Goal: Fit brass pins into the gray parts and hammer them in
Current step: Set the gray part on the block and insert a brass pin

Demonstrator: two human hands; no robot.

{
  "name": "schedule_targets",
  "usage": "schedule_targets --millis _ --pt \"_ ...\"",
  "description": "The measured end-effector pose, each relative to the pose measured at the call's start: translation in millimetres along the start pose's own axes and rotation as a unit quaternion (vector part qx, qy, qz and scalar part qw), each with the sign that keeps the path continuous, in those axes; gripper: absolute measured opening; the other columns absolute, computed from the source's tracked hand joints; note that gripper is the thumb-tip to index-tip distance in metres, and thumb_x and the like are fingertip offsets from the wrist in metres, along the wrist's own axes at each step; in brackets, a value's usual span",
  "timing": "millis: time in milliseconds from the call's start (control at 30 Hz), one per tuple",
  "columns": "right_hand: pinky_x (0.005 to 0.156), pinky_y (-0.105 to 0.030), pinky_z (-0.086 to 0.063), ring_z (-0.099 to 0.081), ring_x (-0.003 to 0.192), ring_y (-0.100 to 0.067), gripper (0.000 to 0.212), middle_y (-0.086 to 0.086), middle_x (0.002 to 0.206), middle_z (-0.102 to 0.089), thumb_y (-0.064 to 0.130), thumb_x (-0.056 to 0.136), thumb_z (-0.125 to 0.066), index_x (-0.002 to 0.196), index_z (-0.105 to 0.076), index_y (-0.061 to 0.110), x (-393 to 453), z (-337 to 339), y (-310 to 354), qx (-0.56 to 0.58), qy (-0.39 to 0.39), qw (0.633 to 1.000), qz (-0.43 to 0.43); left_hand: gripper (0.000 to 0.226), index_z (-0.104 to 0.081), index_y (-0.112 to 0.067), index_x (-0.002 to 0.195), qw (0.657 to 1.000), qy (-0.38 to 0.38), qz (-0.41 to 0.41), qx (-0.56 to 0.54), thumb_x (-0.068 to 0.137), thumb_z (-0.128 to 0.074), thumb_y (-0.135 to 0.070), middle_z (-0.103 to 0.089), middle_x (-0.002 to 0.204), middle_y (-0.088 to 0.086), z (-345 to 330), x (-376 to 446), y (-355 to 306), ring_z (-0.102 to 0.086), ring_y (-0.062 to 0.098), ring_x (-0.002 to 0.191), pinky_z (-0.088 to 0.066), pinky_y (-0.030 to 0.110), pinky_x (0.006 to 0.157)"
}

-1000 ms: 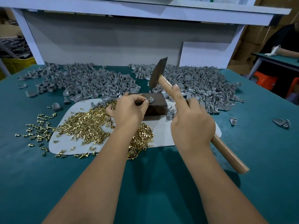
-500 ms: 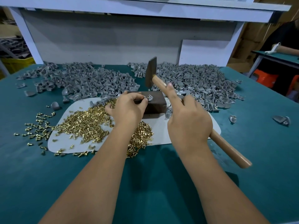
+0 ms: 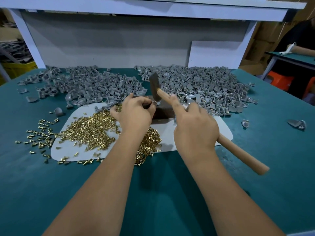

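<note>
The small gray part [image 3: 156,103] sits on your dark rectangular metal block [image 3: 163,111], pinched by your left hand [image 3: 134,113], whose curled fingers hide most of it, while your right hand [image 3: 196,132] grips the wooden-handled hammer [image 3: 170,101], head down on it.

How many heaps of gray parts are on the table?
2: left heap behind the brass pins; right heap behind the hammer. Loose strays lie around them.
</note>
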State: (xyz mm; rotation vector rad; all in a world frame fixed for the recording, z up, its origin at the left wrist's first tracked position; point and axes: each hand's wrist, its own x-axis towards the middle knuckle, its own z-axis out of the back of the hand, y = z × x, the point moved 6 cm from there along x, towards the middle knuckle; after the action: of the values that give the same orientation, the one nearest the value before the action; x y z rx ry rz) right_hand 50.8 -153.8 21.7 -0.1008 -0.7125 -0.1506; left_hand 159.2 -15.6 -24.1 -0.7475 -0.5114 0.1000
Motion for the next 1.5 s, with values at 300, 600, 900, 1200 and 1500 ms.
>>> schedule_targets --millis 300,600,900,1200,1500 --pt "0.053 -0.031 -0.035 -0.056 0.065 -0.028 0.06 -0.01 0.08 -0.058 0.0 0.081 -0.061 0.136 -0.053 0.025 0.2 2.9 -0.9 0.036 -0.008 0.999 -0.005 0.01 -0.077 -0.035 0.088 1.0 -0.012 0.0 -0.012 0.084 -0.071 -0.042 -0.069 0.116 -0.015 1.1 -1.5 -0.2 -0.035 0.008 0.14 -0.015 0.051 0.11" --pt "0.054 -0.032 -0.03 -0.055 0.069 -0.03 0.065 -0.011 0.087 -0.057 0.003 0.085 -0.058 0.143 -0.042 0.026 1.3 -1.5 -4.4 0.042 0.0 0.999 -0.031 0.007 -0.076 -0.038 0.085 1.0 -0.014 0.0 -0.025 0.083 -0.073 -0.043 -0.07 0.112 -0.016 -2.1 1.3 3.2 -0.036 0.009 0.139 -0.015 0.055 0.109" --pt "0.052 -0.032 -0.029 -0.048 0.062 -0.028 0.067 -0.013 0.086 -0.056 0.002 0.084 -0.06 0.144 -0.04 0.023 1.7 -3.8 -4.4 0.085 -0.01 0.996 -0.023 0.018 -0.061 -0.046 0.071 0.997 0.061 0.027 -0.04 0.086 -0.07 -0.044 -0.059 0.135 -0.014 -0.6 2.4 4.1 -0.026 0.009 0.144 -0.012 0.052 0.109" --pt "0.051 -0.031 -0.026 -0.035 0.06 -0.023 0.065 -0.011 0.087 -0.054 0.005 0.085 -0.059 0.143 -0.039 0.026 5.6 -14.4 -13.6 0.09 -0.001 0.995 -0.039 0.026 -0.063 -0.041 0.069 0.983 0.131 0.035 -0.123 0.094 -0.063 -0.036 -0.057 0.119 -0.031 3.0 4.3 0.7 -0.02 0.01 0.146 -0.002 0.058 0.114" --pt "0.05 -0.03 -0.025 -0.036 0.061 -0.022 0.063 -0.01 0.088 -0.056 0.008 0.086 -0.061 0.143 -0.04 0.028 6.7 -10.9 -13.4 0.113 -0.003 0.992 -0.048 0.014 -0.064 -0.041 0.076 0.992 0.102 -0.003 -0.076 0.089 -0.068 -0.039 -0.053 0.138 -0.019 2.4 1.4 0.7 -0.018 0.009 0.147 -0.004 0.052 0.111"
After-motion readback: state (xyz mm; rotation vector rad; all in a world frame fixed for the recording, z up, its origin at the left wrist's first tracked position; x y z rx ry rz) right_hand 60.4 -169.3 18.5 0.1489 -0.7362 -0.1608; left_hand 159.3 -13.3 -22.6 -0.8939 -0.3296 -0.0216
